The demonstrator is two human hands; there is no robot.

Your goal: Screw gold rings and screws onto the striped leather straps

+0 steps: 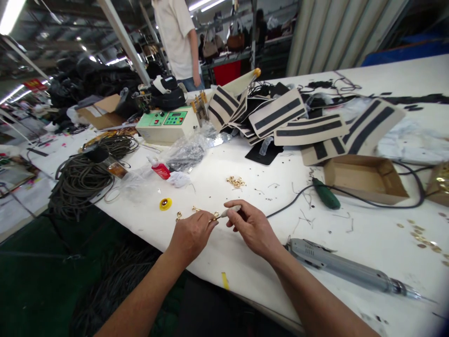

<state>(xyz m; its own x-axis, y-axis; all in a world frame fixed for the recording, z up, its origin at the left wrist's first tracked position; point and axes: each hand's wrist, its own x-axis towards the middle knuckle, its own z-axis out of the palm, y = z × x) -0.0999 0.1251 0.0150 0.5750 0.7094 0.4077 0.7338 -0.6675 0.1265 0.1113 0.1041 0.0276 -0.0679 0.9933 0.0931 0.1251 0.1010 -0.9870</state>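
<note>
My left hand (192, 234) is closed, thumb and fingers pinching a small gold metal fitting (216, 215) just above the white table. My right hand (250, 227) grips a short whitish tool with a tapered tip (231, 211) between thumb and fingers; its thin point meets the fitting. Near the left knuckles lie a few more gold fittings (178, 216). Beyond both hands sits a small pile of gold fittings (235, 181). To the left is a yellow round dish (165, 203) with a dark middle.
A grey electric screwdriver (343, 269) lies by my right forearm. Behind it are a green-handled tool (326, 193), a cardboard tray (365, 180) and striped panels (308, 130). A red bottle (160, 169), coiled cord (82, 173) and a control box (168, 125) stand left. A person (178, 42) stands behind.
</note>
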